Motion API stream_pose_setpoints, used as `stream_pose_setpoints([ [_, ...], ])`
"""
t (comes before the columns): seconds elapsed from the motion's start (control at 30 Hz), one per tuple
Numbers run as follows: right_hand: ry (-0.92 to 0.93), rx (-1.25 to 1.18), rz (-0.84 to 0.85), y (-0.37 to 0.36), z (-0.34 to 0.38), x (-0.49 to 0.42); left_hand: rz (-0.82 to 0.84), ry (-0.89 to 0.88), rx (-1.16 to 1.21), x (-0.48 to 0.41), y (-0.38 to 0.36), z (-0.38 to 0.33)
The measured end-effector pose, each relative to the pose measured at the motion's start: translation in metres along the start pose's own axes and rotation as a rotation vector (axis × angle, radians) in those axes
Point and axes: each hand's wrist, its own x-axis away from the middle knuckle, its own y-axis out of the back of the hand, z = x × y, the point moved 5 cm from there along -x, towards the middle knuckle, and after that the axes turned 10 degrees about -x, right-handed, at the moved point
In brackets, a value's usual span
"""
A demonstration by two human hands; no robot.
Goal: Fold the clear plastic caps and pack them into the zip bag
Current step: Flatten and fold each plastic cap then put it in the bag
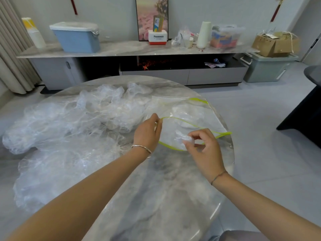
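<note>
**Zip bag** (184, 108): clear film with a yellow-green zip strip. It lies on the right part of the round marble tabletop (165, 188), mouth towards the person and held agape. Pale folded material seems to lie inside already.

**Left hand** (147, 133): the fingertips pinch the upper lip of the bag mouth and lift it.

**Right hand** (205, 150): the thumb and first fingers pinch one small folded cap (184, 138) at the bag mouth. The other fingers are loosely curled.

**Loose caps** (69, 122): a large crumpled heap across the left half of the tabletop, reaching up to the bag's left side. They look unfolded.

**Risks (judgement):**
- The springy film may unfold once the pinch lets go, so the cap bulges out of the mouth.
- The lip is held at one point only, so it may sag shut and catch the cap on the zip strip.
- The bag lies near the tabletop's right edge, so a firm push could slide it off.

**Writing:**
- "Panasonic" is printed on a white box with a red base (158, 38) on the wall cabinet. The smaller line beneath it is illegible.
- The print on the card standing behind the box is too small to read.
- No writing is seen on the bag or the caps.
</note>
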Motion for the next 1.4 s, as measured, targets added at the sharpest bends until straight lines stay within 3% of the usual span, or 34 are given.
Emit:
stream_pose_setpoints([
  [0.17, 0.677, 0.644, 0.166, -0.007, 0.014, -0.011, 0.036, -0.125, -0.084, 0.001, 0.009, -0.021],
  [0.23, 0.747, 0.849, 0.244, -0.009, -0.002, -0.015, 0.072, -0.095, -0.071, 0.006, 0.009, -0.024],
  [0.3, 0.602, 0.922, 0.302, -0.010, -0.030, -0.013, 0.102, -0.046, -0.032, 0.010, 0.007, -0.024],
  [0.43, 0.040, 0.747, 0.453, -0.010, -0.069, 0.003, 0.166, 0.045, 0.074, 0.015, 0.000, -0.022],
  [0.57, -0.093, 0.951, 0.673, -0.025, -0.090, 0.010, 0.183, 0.060, 0.147, 0.018, -0.002, -0.021],
  [0.77, -0.394, 1.047, 0.663, -0.022, -0.124, -0.021, 0.180, 0.037, 0.235, 0.014, 0.001, -0.030],
  [0.97, -0.448, 1.023, 0.580, -0.019, -0.126, -0.040, 0.185, 0.033, 0.254, 0.012, -0.004, -0.031],
  [1.17, -0.352, 0.986, 0.621, -0.027, -0.105, -0.016, 0.197, 0.077, 0.224, 0.009, -0.006, -0.019],
  [1.4, -0.216, 0.769, 0.898, -0.039, -0.052, 0.033, 0.413, -0.001, -0.039, 0.028, -0.004, 0.007],
])
